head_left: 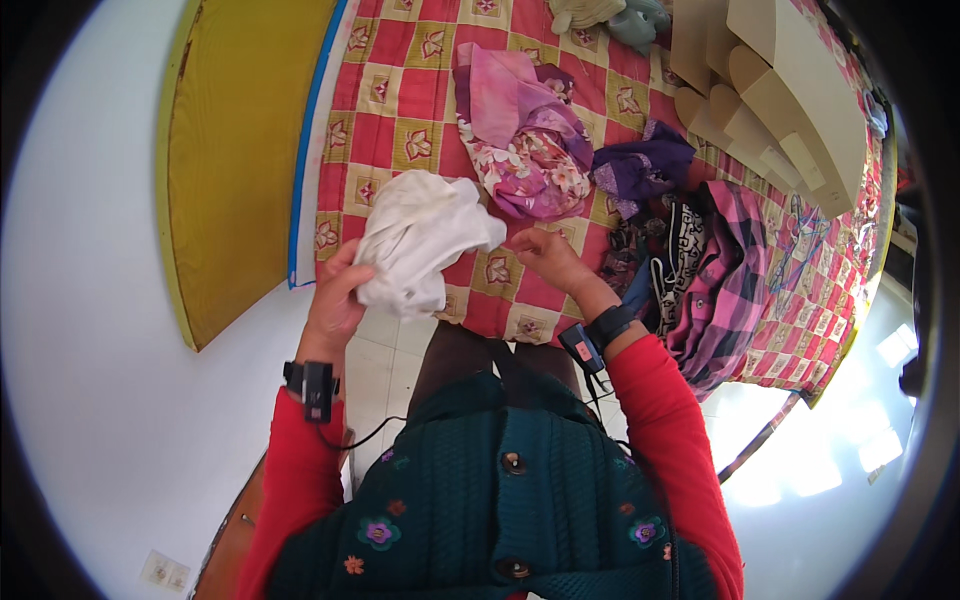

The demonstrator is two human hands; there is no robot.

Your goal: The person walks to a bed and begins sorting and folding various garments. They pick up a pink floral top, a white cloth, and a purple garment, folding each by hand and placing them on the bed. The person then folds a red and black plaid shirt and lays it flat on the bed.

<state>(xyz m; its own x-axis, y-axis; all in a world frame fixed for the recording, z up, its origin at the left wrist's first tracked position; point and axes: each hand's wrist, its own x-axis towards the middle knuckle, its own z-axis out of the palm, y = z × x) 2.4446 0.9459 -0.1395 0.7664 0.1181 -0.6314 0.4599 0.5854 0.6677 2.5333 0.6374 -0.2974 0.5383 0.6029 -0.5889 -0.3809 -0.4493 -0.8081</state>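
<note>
A bunched white cloth [424,236], perhaps a garment, is held up over the near edge of the bed. My left hand [337,296] grips its left side, thumb on top and fingers partly hidden behind the fabric. Just right of the cloth is my right hand [551,255], its fingers curled. A narrow gap seems to part it from the cloth, and nothing shows in it, though the inner side of the fingers is hidden. Beyond the hands a pink and purple floral cloth [529,150] lies heaped on the checked bedcover [390,52].
Right of my hands lie a purple garment [649,165], a pink-and-black plaid garment [724,277] and several wire hangers [802,232]. An opened cardboard box [802,112] lies at far right, near a grey plush toy [637,22]. A yellow wooden board [244,150] stands at left.
</note>
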